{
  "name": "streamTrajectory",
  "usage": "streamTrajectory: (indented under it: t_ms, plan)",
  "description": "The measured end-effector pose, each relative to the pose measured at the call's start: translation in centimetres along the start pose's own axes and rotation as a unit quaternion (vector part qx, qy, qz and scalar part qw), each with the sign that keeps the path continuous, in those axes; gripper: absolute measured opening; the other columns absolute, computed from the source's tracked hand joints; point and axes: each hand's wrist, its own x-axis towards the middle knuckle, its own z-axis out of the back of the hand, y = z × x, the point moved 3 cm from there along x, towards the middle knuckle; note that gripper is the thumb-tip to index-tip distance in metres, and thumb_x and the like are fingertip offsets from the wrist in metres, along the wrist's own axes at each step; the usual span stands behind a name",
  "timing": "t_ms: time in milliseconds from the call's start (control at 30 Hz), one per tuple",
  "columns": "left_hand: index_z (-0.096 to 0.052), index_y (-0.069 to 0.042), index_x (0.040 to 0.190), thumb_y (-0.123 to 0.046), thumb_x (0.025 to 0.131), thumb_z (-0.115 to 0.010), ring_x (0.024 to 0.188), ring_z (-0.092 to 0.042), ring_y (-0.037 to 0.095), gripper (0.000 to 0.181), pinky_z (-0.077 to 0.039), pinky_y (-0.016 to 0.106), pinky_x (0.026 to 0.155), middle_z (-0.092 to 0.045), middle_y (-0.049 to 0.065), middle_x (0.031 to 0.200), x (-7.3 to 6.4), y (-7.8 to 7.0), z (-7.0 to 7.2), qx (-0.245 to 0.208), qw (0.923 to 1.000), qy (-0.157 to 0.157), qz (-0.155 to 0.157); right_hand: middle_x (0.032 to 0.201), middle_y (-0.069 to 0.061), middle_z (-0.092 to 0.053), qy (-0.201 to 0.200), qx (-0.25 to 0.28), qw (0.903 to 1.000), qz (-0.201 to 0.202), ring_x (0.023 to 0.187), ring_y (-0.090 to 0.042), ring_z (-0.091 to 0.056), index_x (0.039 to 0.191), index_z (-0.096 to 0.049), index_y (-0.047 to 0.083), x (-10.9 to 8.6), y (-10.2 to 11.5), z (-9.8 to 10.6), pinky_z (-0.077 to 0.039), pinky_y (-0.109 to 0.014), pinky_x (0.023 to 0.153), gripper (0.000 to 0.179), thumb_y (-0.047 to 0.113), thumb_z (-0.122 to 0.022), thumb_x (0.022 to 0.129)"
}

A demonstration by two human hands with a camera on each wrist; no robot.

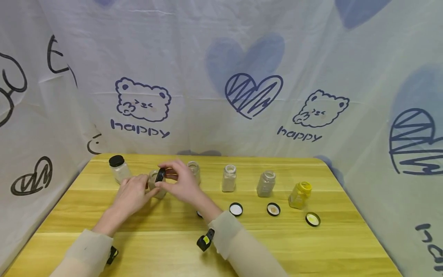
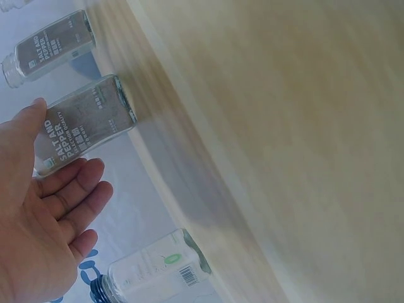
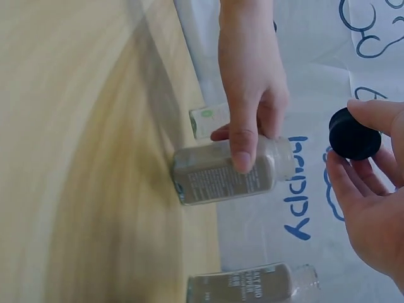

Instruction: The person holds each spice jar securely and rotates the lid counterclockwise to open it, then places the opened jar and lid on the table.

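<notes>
My left hand [image 1: 129, 195] holds a clear glass seasoning jar [image 2: 85, 123] labelled "Salt and Pepper", filled with grey-brown powder. The right wrist view shows the left thumb on the near side of the jar [image 3: 218, 177] and fingers behind it. The jar stands upright on the table, its mouth uncovered. Just beside that mouth, my right hand [image 1: 181, 184] pinches a black screw lid [image 3: 353, 134] between thumb and fingers, tilted on edge and apart from the jar. To the left stands a jar of white contents with its black lid on [image 1: 119, 169].
Rightward along the wooden table stand uncovered jars: one [image 1: 194, 171] partly behind the right hand, two more [image 1: 228, 181] [image 1: 266, 185], and a yellow one [image 1: 298, 197]. Black lids [image 1: 236, 209] [image 1: 273, 209] [image 1: 313, 219] lie before them; another is mostly hidden under the right forearm. A printed cloth [image 1: 194, 57] hangs behind.
</notes>
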Motion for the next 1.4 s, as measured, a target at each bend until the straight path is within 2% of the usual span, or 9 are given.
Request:
streamTrajectory:
  t_ms: [200,367,567,767,867,1000,1067,1233,1400]
  plan:
    - [-0.062,-0.002,0.104,-0.037,0.098,-0.073,0.084,-0.058,0.031,0.037,-0.037,0.052,0.085,-0.059,0.004,0.085,0.0,-0.1,-0.1,0.004,0.9999,0.011,0.004,0.124,-0.012,-0.057,-0.018,0.039,0.9987,-0.027,0.118,-0.023,-0.068,0.131,-0.063,-0.004,-1.4,-0.7,-0.1,-0.051,-0.02,0.098,0.048,-0.006,-0.081,0.086]
    - [-0.06,-0.005,0.097,-0.034,0.097,-0.074,0.082,-0.057,0.029,0.032,-0.037,0.051,0.083,-0.059,0.004,0.085,0.1,0.0,-0.1,0.007,0.9999,0.008,0.002,0.126,-0.011,-0.057,-0.015,0.06,0.9964,-0.059,0.118,-0.022,-0.067,0.13,-0.062,-0.007,-2.5,-1.6,-0.1,-0.051,-0.021,0.098,0.049,-0.006,-0.082,0.085]
    - [-0.065,-0.002,0.108,-0.041,0.097,-0.073,0.08,-0.058,0.028,0.042,-0.037,0.056,0.088,-0.06,0.003,0.081,0.1,0.0,0.0,-0.007,0.9999,-0.004,0.006,0.122,-0.007,-0.058,0.023,0.015,0.9951,-0.095,0.113,-0.018,-0.068,0.129,-0.063,-0.004,-3.2,-2.6,-0.1,-0.052,-0.02,0.096,0.05,-0.001,-0.085,0.085]
    - [-0.063,-0.003,0.098,-0.042,0.097,-0.073,0.082,-0.062,0.032,0.04,-0.037,0.057,0.089,-0.062,0.006,0.081,-0.1,-0.1,0.1,-0.003,0.9999,-0.01,0.007,0.116,-0.007,-0.058,0.084,-0.045,0.9891,-0.112,0.111,-0.02,-0.069,0.129,-0.066,-0.006,-3.4,-3.5,-0.5,-0.053,-0.018,0.091,0.048,0.0,-0.085,0.085]
    - [-0.063,-0.003,0.097,-0.043,0.097,-0.073,0.085,-0.063,0.034,0.041,-0.038,0.058,0.09,-0.064,0.008,0.083,0.0,-0.1,0.1,-0.004,0.9999,-0.01,0.006,0.111,-0.006,-0.064,0.117,-0.115,0.9806,-0.108,0.104,-0.01,-0.065,0.13,-0.069,-0.003,-3.4,-4.0,-0.7,-0.053,-0.017,0.089,0.047,0.008,-0.086,0.087]
    - [-0.062,-0.004,0.097,-0.044,0.096,-0.074,0.083,-0.062,0.032,0.042,-0.037,0.057,0.091,-0.063,0.007,0.083,0.0,-0.1,0.0,-0.006,0.9999,-0.006,0.01,0.108,-0.001,-0.07,0.162,-0.21,0.9598,-0.091,0.093,-0.004,-0.057,0.13,-0.072,0.005,-3.4,-4.5,-1.0,-0.048,-0.017,0.084,0.046,0.018,-0.086,0.089]
    - [-0.061,-0.004,0.096,-0.044,0.096,-0.074,0.082,-0.061,0.031,0.041,-0.037,0.057,0.09,-0.062,0.006,0.082,0.0,-0.1,0.0,-0.007,0.9999,-0.006,0.011,0.11,-0.001,-0.07,0.181,-0.226,0.9529,-0.091,0.094,-0.003,-0.057,0.131,-0.072,0.006,-3.3,-4.7,-1.2,-0.048,-0.017,0.084,0.045,0.019,-0.085,0.09]
    - [-0.061,-0.005,0.095,-0.044,0.096,-0.074,0.081,-0.06,0.03,0.041,-0.037,0.057,0.091,-0.061,0.005,0.08,0.0,-0.1,0.0,-0.008,0.9999,-0.008,0.01,0.114,-0.001,-0.069,0.206,-0.243,0.9441,-0.086,0.095,-0.003,-0.058,0.131,-0.073,0.008,-3.3,-4.8,-1.4,-0.048,-0.016,0.084,0.047,0.018,-0.086,0.088]
    - [-0.061,-0.005,0.095,-0.044,0.096,-0.074,0.08,-0.06,0.03,0.041,-0.037,0.057,0.09,-0.061,0.005,0.08,0.0,-0.1,-0.1,-0.007,0.9999,-0.008,0.01,0.116,-0.001,-0.07,0.227,-0.276,0.9319,-0.064,0.095,-0.004,-0.059,0.133,-0.072,0.008,-3.4,-5.1,-1.6,-0.047,-0.016,0.083,0.05,0.018,-0.087,0.087]
